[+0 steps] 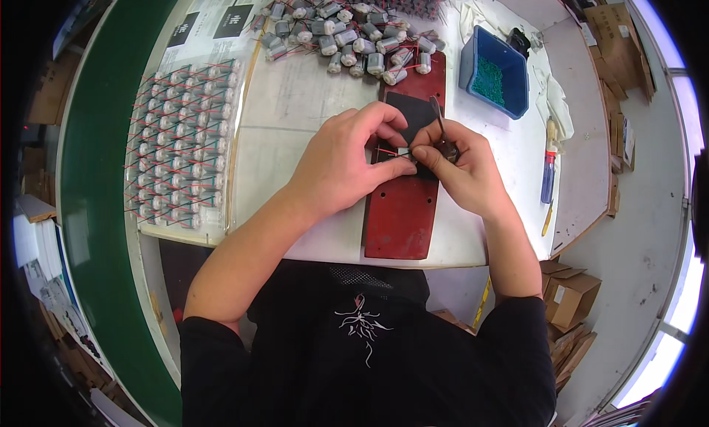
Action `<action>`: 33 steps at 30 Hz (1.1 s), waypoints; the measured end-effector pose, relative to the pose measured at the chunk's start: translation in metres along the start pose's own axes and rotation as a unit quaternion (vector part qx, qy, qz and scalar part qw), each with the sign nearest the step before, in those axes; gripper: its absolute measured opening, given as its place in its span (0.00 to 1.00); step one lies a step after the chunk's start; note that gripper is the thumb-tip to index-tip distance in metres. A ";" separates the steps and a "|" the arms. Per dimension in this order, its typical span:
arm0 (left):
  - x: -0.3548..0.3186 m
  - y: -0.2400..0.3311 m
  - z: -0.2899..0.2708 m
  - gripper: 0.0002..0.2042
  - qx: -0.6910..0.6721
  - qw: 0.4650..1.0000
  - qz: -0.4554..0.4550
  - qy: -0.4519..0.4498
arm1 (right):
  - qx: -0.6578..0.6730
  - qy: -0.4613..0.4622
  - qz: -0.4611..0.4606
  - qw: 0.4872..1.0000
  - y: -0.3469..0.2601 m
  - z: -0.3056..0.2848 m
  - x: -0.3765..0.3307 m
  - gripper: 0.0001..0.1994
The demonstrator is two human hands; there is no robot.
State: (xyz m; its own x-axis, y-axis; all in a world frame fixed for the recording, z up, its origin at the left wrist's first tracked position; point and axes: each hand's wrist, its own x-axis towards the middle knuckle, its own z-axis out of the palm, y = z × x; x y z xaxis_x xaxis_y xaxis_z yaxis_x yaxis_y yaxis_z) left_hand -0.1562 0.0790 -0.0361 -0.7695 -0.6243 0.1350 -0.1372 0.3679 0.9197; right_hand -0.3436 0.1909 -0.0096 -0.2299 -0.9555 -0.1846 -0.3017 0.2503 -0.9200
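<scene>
The small motor (404, 152) pinched between the left hand (347, 161) and right hand (458, 168) has a dull silvery metal can with thin red plastic-coated leads. Under it, the red board (402, 213) looks matt and scuffed. At twelve o'clock, the loose motors (347, 35) show the same brushed metal. At one o'clock, the blue bin (509, 65) is smooth plastic. The white tabletop (295, 109) looks matt.

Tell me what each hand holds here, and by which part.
Both hands pinch one small motor by its body: left hand from its left, right hand from its right, tweezers gripped low.
</scene>
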 end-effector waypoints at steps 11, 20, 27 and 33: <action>0.000 0.000 0.000 0.25 -0.003 1.000 -0.001 -0.005 | -0.024 -0.014 -0.009 1.000 -0.002 -0.001 -0.002 0.03; -0.002 0.005 -0.003 0.13 0.139 0.976 0.154 0.059 | 0.081 0.027 -0.024 0.996 0.005 -0.001 -0.009 0.03; -0.001 0.003 0.003 0.07 0.093 0.975 0.179 0.092 | 0.108 0.039 -0.114 0.987 0.006 0.004 -0.012 0.03; -0.002 0.004 0.001 0.06 0.072 0.974 0.194 0.091 | 0.071 0.015 -0.172 0.982 0.009 0.002 -0.010 0.04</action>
State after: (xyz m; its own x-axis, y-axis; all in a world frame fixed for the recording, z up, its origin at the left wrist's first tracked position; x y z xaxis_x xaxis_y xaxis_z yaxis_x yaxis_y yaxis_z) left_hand -0.1555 0.0828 -0.0334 -0.6599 -0.5251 0.5374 0.0468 0.6851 0.7269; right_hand -0.3420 0.2020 -0.0174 -0.1640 -0.9745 0.1532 -0.2351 -0.1123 -0.9655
